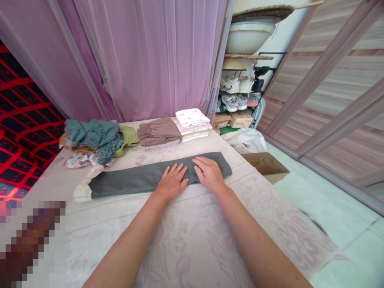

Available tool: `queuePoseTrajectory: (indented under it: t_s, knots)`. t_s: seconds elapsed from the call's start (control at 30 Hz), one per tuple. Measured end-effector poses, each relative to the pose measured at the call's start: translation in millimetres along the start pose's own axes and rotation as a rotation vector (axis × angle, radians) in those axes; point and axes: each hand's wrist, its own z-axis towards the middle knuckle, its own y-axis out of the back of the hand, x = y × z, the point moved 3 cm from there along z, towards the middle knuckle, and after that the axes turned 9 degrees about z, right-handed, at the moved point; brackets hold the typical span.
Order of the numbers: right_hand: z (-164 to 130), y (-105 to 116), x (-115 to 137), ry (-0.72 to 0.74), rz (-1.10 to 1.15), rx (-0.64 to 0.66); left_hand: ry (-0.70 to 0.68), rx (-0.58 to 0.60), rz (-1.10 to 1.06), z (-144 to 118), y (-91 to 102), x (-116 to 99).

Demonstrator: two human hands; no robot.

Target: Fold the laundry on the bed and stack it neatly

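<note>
A long dark grey garment, seemingly trousers folded lengthwise (126,181), lies across the cloth-covered surface (186,240). Its left end has a cream gathered band (85,188). My left hand (172,181) rests flat on the middle of the grey fabric, fingers spread. Further right, my right hand (209,173) lies on the same garment with its fingers slightly bent and nothing visible in its grasp. The fabric looks mostly smooth under both hands.
Behind the garment sit a rumpled blue-green garment (96,136), a green cloth (130,138), a folded brown garment (159,131) and a folded white patterned stack (192,118). A cardboard box (270,166) stands on the floor at right, below a shoe rack (240,93). Purple curtains (156,56) hang behind.
</note>
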Motion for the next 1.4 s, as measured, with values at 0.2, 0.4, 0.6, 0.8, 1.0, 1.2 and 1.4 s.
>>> queuePoseTrajectory:
  t_s: [0.2, 0.4, 0.6, 0.8, 1.0, 1.2, 1.4]
  knots:
    - [5.6, -9.0, -26.1, -0.117, -0.201, 0.251, -0.009, -0.030, -0.006, 0.7, -0.5, 1.1]
    - [-1.2, 30.9, -44.4, -0.275, -0.179, -0.067, -0.010, 0.006, -0.032, 0.6, -0.1, 1.4]
    - [-23.6, 57.0, -72.5, -0.634, -0.199, -0.047, -0.015, 0.015, -0.050, 2.2, -0.7, 3.5]
    - [-37.5, 45.2, -78.6, -0.477, -0.070, -0.097, -0.055, -0.006, -0.049, 2.1, -2.6, 6.5]
    - [-29.7, 45.8, -83.9, -0.363, 0.101, -0.249, -0.047, -0.018, -0.015, 0.4, -1.9, 5.0]
    - [-33.2, 42.0, -89.4, -0.332, 0.047, -0.285, -0.050, 0.010, -0.016, 0.6, -0.2, 4.6]
    - [-35.7, 55.8, -51.3, -0.012, -0.011, -0.282, -0.060, -0.003, -0.018, 1.6, -2.6, 6.1]
